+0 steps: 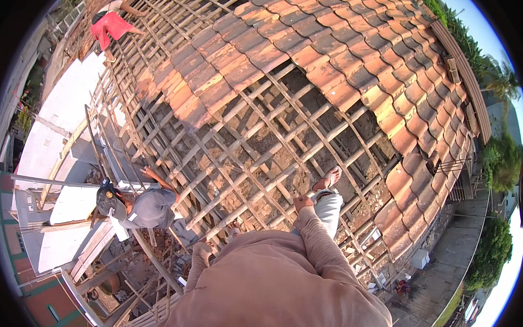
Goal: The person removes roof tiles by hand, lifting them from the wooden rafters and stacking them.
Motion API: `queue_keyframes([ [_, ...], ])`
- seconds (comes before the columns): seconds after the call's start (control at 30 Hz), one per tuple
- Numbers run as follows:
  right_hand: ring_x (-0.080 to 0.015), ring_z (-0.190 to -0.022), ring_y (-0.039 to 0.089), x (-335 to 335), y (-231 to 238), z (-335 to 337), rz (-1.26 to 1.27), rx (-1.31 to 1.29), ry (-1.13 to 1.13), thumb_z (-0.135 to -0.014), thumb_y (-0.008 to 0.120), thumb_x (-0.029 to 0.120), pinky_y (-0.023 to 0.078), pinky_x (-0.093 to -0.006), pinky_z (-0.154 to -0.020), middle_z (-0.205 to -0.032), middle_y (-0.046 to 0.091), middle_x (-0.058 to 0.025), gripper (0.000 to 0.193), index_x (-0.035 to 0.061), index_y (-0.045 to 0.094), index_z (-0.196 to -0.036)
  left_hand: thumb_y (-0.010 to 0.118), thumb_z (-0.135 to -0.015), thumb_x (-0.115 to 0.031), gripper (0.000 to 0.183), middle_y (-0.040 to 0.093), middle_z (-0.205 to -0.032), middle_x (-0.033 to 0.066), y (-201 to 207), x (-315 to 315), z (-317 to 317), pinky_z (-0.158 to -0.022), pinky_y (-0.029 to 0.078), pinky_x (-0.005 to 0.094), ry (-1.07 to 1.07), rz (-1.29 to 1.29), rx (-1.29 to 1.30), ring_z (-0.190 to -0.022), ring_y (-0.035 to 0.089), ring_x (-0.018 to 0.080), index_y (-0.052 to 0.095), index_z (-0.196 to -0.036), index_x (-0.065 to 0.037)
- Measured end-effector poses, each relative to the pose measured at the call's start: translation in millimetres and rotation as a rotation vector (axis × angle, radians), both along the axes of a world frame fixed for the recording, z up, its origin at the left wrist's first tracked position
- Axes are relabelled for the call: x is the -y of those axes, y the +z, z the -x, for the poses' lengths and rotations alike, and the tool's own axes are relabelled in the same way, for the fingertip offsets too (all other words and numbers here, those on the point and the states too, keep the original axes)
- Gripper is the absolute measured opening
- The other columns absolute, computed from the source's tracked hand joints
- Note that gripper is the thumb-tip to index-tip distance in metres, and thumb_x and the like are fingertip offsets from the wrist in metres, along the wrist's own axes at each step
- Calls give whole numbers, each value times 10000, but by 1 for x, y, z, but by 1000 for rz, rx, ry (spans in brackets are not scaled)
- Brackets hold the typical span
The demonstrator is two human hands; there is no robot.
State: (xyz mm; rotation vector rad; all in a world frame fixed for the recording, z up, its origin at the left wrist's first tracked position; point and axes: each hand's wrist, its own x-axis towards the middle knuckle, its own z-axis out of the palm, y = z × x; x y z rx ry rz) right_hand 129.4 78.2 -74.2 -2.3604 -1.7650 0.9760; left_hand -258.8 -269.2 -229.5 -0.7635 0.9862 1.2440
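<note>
My right hand (302, 203) is closed beside my bent right knee, over the wooden roof lattice (266, 189). What its fingers hold, if anything, is hidden. Lower and to the left, my left hand (202, 249) is curled at the end of a round pole (221, 236); I cannot make out what is in it. A sandalled foot (328, 178) of mine rests on the crossed battens. Clay roof tiles (335, 45), orange with dark stains, overlap beyond the bare lattice and down its right side.
A co-worker in a cap and grey shirt (153, 209) stands at the left roof edge. Another person in red shorts (111, 27) is on the far left slope. Open gaps between battens show rubble (273, 146) below. A concrete strip (451, 245) runs along the right.
</note>
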Motion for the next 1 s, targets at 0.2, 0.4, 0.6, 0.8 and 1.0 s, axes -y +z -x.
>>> queue_keyframes([
  [0.2,-303,-816,641,-14,46,-31,-354,34,-167,-743,584,356,489,-375,-737,-814,665,-157,335,50,672,-847,433,-843,-368,346,516,-1007,113,-28,-27,51,-534,376,538,-108,-65,2,-768,516,356,511,-1096,-145],
  [0.4,-351,-853,622,18,70,-108,-320,156,-451,-750,601,365,482,-407,-781,-863,649,-207,375,22,659,-891,432,-836,-367,332,523,-978,93,-25,-38,55,-535,380,524,-245,3,-63,-786,518,349,522,-1063,-143],
  [0.6,-332,-855,632,79,39,-166,87,328,-567,-765,582,349,497,-400,-762,-882,652,-215,416,-13,639,-961,433,-831,-371,324,522,-948,83,-28,-44,46,-538,382,508,-290,-22,-40,-785,512,342,526,-1036,-138],
  [0.8,-320,-839,636,167,6,-160,257,210,-748,-767,577,347,498,-402,-745,-877,655,-209,414,-16,641,-956,433,-827,-375,318,521,-919,73,-37,-7,41,-540,385,492,-200,-128,40,-784,506,334,531,-1009,-133],
  [1.0,-309,-823,640,180,8,-163,212,32,-1064,-770,572,346,500,-404,-728,-872,658,-203,413,-18,642,-950,435,-817,-302,186,402,-709,16,6,24,28,-507,308,346,3,13,25,-645,395,198,448,-790,-119],
])
